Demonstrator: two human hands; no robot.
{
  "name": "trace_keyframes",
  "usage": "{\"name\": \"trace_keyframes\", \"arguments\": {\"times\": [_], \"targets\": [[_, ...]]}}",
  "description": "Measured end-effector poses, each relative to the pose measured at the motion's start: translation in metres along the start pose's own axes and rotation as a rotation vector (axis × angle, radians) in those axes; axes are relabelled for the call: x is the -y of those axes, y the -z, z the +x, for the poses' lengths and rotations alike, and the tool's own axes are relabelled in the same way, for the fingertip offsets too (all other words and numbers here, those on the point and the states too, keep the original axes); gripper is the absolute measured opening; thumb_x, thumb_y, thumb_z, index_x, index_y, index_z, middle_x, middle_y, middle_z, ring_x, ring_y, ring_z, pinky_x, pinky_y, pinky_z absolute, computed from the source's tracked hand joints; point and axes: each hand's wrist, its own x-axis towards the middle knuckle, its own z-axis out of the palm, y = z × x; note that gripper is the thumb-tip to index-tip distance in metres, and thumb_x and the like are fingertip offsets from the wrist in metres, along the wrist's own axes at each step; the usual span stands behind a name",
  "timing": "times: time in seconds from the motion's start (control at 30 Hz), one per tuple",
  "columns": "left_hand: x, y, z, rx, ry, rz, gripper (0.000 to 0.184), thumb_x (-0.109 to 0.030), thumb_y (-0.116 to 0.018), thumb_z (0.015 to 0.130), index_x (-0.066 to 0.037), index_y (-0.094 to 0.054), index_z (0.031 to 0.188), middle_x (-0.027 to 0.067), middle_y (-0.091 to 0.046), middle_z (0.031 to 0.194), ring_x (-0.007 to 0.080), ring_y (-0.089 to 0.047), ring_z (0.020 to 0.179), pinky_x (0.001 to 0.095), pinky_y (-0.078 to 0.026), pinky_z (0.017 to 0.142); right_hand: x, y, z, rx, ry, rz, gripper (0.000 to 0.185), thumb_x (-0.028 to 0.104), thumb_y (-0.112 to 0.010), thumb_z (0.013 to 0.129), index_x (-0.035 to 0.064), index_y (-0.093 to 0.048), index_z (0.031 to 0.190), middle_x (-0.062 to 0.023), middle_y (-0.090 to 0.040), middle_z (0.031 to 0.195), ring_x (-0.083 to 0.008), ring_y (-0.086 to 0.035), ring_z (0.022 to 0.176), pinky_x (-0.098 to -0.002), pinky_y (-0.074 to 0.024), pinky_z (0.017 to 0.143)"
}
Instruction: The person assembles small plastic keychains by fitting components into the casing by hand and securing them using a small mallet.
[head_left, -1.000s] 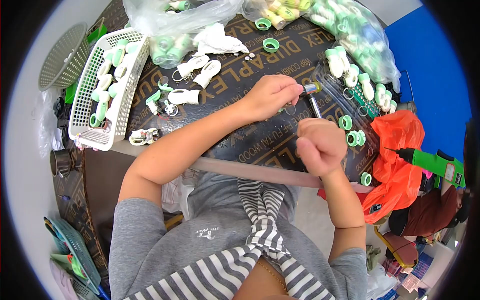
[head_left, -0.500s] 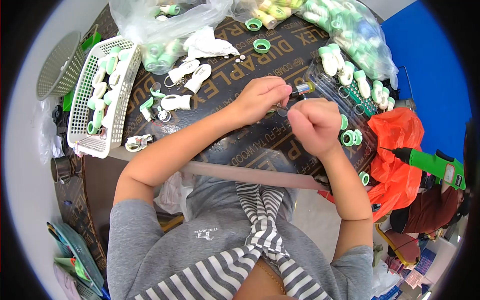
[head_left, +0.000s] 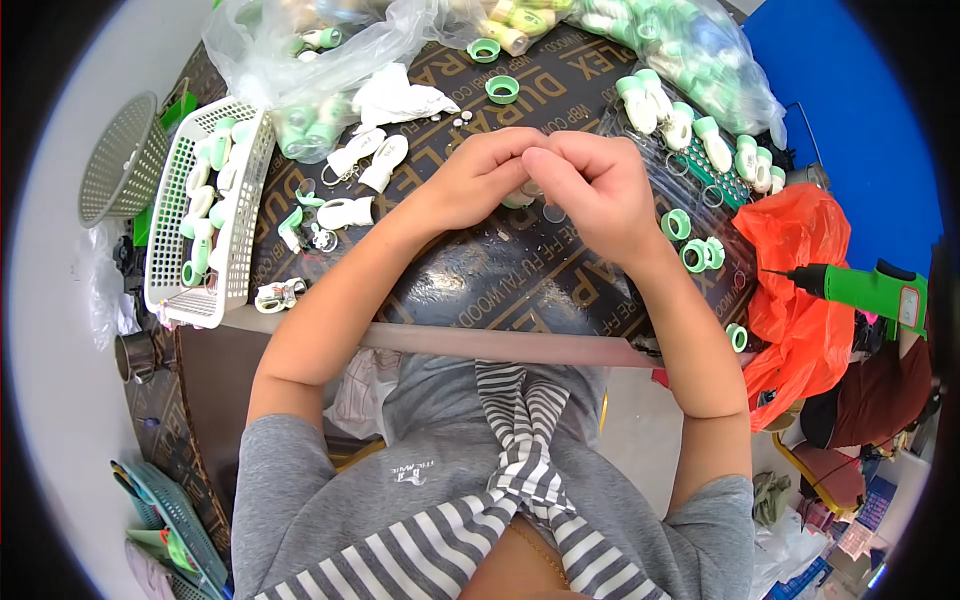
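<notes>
My left hand (head_left: 490, 175) and my right hand (head_left: 597, 190) meet above the table, fingers curled and touching. Part of a pale green-and-white piece (head_left: 518, 198) shows just under my left fingers; the rest is hidden. Both hands are closed, and what lies inside them is covered by the fingers. A small clear disc or ring (head_left: 554, 213) shows beside my right fingers. To the left lie a white flashlight-shaped body (head_left: 345, 212) and a green clip-like part (head_left: 291, 229). Green rings (head_left: 675, 224) sit to the right of my right hand.
A white basket (head_left: 158, 275) of green-and-white pieces stands left. Plastic bags (head_left: 700, 60) of similar pieces line the back. More pieces (head_left: 712, 143) lie right, by a red bag (head_left: 790, 240) and a green electric screwdriver (head_left: 850, 287). Another person's sleeve (head_left: 870, 395) shows far right.
My hands have come together and shifted slightly up in the view. The yellow-and-silver cylindrical item seen between them is now hidden. The view has tilted a little.
</notes>
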Motion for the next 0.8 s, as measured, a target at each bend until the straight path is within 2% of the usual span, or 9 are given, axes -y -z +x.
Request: {"name": "trace_keyframes", "arguments": {"times": [0.07, 0.17, 0.27, 0.4, 0.47, 0.53, 0.6, 0.67, 0.8], "targets": [[0.001, -0.001, -0.001, -0.032, 0.102, -0.148, 0.020, -0.016, -0.048, 0.090, 0.000, -0.060, 0.093, 0.0040, -0.058, 0.090, 0.0129, -0.053, 0.081, 0.0265, -0.043, 0.072, 0.002, -0.002, 0.003, -0.008, -0.013, 0.003, 0.019, 0.015, -0.058, 0.083, -0.0020, -0.065, 0.079, -0.0027, -0.048, 0.053, -0.0041, -0.040, 0.051, -0.0232, -0.0349, 0.046], [0.001, 0.004, -0.003, 0.022, 0.154, -0.299, 0.020, -0.014, -0.048, 0.091, 0.003, -0.059, 0.093, 0.0037, -0.057, 0.093, 0.0130, -0.053, 0.083, 0.0261, -0.043, 0.074, 0.007, -0.004, 0.007, 0.036, -0.015, 0.015, 0.020, 0.016, -0.058, 0.083, -0.0024, -0.064, 0.079, -0.0044, -0.050, 0.054, -0.0057, -0.041, 0.052, -0.0241, -0.0361, 0.047], [0.000, -0.002, -0.003, -0.026, 0.087, -0.329, 0.015, -0.010, -0.052, 0.086, 0.002, -0.059, 0.092, 0.0043, -0.056, 0.096, 0.0124, -0.054, 0.083, 0.0250, -0.043, 0.074, 0.008, -0.005, 0.010, 0.062, -0.017, -0.021, 0.021, 0.016, -0.057, 0.082, -0.0026, -0.062, 0.075, -0.0056, -0.052, 0.054, -0.0079, -0.042, 0.051, -0.0254, -0.0374, 0.048], [0.000, 0.002, -0.002, 0.020, 0.040, -0.115, 0.014, -0.007, -0.058, 0.079, 0.002, -0.059, 0.091, 0.0054, -0.056, 0.100, 0.0118, -0.054, 0.083, 0.0245, -0.044, 0.074, 0.005, -0.005, 0.015, 0.069, -0.013, -0.032, 0.024, 0.018, -0.058, 0.081, -0.0024, -0.060, 0.069, -0.0070, -0.052, 0.053, -0.0091, -0.044, 0.050, -0.0261, -0.0383, 0.048], [-0.005, 0.004, -0.003, 0.063, 0.124, -0.080, 0.018, -0.006, -0.064, 0.073, 0.001, -0.059, 0.089, 0.0050, -0.057, 0.096, 0.0106, -0.055, 0.083, 0.0245, -0.045, 0.073, 0.005, -0.006, 0.015, 0.066, -0.016, 0.010, 0.025, 0.018, -0.058, 0.081, -0.0022, -0.059, 0.067, -0.0069, -0.051, 0.052, -0.0090, -0.043, 0.050, -0.0263, -0.0379, 0.047], [-0.004, 0.001, -0.004, 0.037, 0.088, -0.096, 0.018, -0.006, -0.065, 0.073, 0.000, -0.059, 0.088, 0.0043, -0.059, 0.091, 0.0100, -0.056, 0.080, 0.0240, -0.045, 0.071, 0.006, -0.005, 0.016, 0.073, -0.092, 0.037, 0.026, 0.019, -0.058, 0.081, -0.0018, -0.057, 0.065, -0.0059, -0.048, 0.051, -0.0087, -0.041, 0.049, -0.0267, -0.0357, 0.046], [-0.001, -0.001, -0.005, 0.013, 0.052, -0.112, 0.019, -0.007, -0.066, 0.072, 0.000, -0.059, 0.088, 0.0036, -0.060, 0.087, 0.0093, -0.057, 0.077, 0.0236, -0.046, 0.068, 0.005, -0.005, 0.016, 0.075, -0.085, 0.021, 0.027, 0.019, -0.058, 0.081, -0.0019, -0.056, 0.064, -0.0054, -0.046, 0.050, -0.0085, -0.039, 0.049, -0.0269, -0.0347, 0.046], [0.001, -0.001, -0.006, -0.003, 0.123, -0.107, 0.018, -0.007, -0.067, 0.072, 0.000, -0.060, 0.087, 0.0014, -0.062, 0.076, 0.0084, -0.058, 0.069, 0.0231, -0.046, 0.062, 0.002, -0.004, 0.016, 0.076, -0.076, 0.004, 0.028, 0.019, -0.058, 0.081, -0.0020, -0.054, 0.062, -0.0049, -0.045, 0.050, -0.0084, -0.038, 0.049, -0.0271, -0.0337, 0.045], [0.004, -0.006, -0.006, -0.053, 0.061, -0.104, 0.014, -0.009, -0.069, 0.073, -0.001, -0.062, 0.082, 0.0015, -0.063, 0.071, 0.0082, -0.058, 0.064, 0.0234, -0.046, 0.058, 0.002, -0.002, 0.015, 0.074, -0.046, 0.002, 0.031, 0.019, -0.058, 0.083, -0.0020, -0.052, 0.062, -0.0048, -0.042, 0.050, -0.0080, -0.036, 0.049, -0.0271, -0.0332, 0.045]]}}
